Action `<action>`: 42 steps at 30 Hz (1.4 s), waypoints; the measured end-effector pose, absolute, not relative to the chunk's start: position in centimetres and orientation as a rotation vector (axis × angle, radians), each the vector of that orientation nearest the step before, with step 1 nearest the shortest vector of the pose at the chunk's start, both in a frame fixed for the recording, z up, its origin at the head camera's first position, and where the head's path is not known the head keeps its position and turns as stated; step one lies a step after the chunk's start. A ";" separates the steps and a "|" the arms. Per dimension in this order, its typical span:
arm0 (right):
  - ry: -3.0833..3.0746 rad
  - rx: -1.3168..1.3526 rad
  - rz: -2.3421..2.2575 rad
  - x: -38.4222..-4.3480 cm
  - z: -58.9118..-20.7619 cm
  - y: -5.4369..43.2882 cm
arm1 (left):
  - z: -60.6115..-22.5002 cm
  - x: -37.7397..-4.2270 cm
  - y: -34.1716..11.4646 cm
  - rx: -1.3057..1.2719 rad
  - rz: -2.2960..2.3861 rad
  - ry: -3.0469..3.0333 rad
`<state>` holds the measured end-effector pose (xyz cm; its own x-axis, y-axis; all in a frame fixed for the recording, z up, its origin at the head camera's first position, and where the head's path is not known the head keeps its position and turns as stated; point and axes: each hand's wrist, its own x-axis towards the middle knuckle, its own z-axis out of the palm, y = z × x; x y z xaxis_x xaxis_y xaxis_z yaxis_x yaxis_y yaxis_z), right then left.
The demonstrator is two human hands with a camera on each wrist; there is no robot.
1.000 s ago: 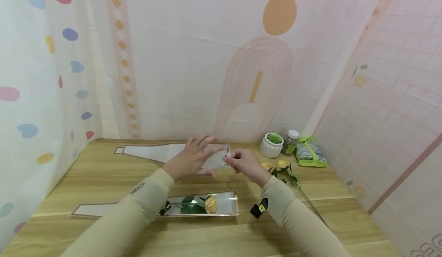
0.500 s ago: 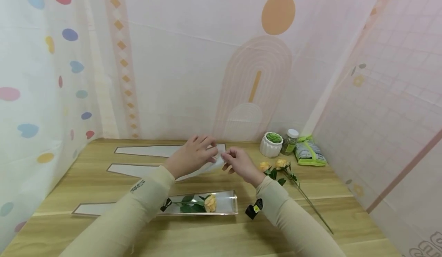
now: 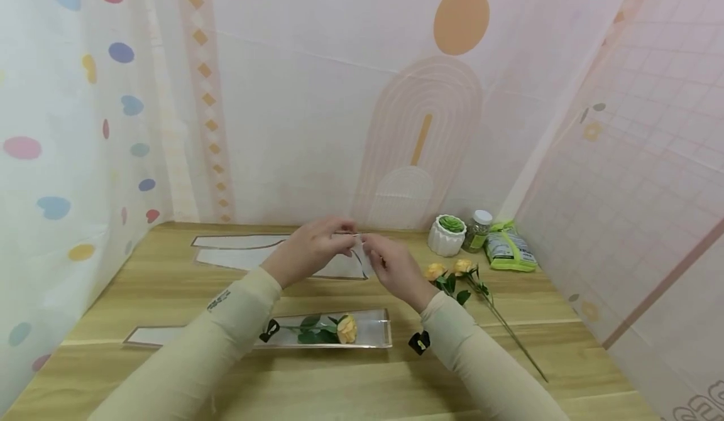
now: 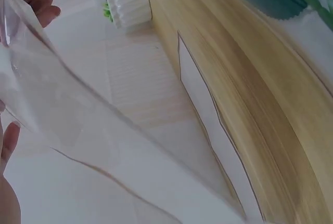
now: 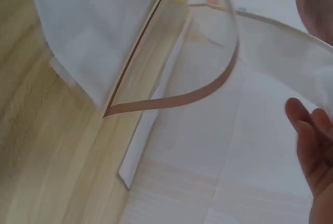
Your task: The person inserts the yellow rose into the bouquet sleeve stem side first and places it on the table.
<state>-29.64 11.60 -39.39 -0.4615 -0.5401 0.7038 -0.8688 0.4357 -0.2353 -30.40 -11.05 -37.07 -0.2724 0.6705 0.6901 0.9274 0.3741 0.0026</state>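
In the head view my left hand [image 3: 313, 248] and right hand [image 3: 398, 267] face each other over the back of the table. Between them they pinch the wide end of a clear flower sleeve [image 3: 243, 258] with a brown border. Its mouth gapes, and the brown edge bows out in the right wrist view, where the sleeve [image 5: 270, 78] rises past my right fingers [image 5: 307, 151]. From the left wrist the sleeve [image 4: 104, 125] slants down and away. Another flat sleeve [image 3: 226, 241] lies behind it. Nearer me, a wrapped yellow rose [image 3: 347, 329] lies in its own sleeve, tied with a black bow [image 3: 269, 330].
Two loose yellow roses [image 3: 462, 267] with long stems lie right of my hands. Behind them stand a white succulent pot [image 3: 447, 237], a lidded jar [image 3: 478, 231] and a green-and-grey packet [image 3: 510, 249]. A second black bow [image 3: 419, 343] lies by my right forearm.
The top sleeve has come away from the one beneath and been lifted at its wide end. My hands have drawn closer together, and its mouth has spread apart.
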 end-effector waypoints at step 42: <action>-2.607 0.858 1.338 -29.9 -39.2 9.3 | -37.3 -29.1 -11.6 -1.347 -0.358 -2.415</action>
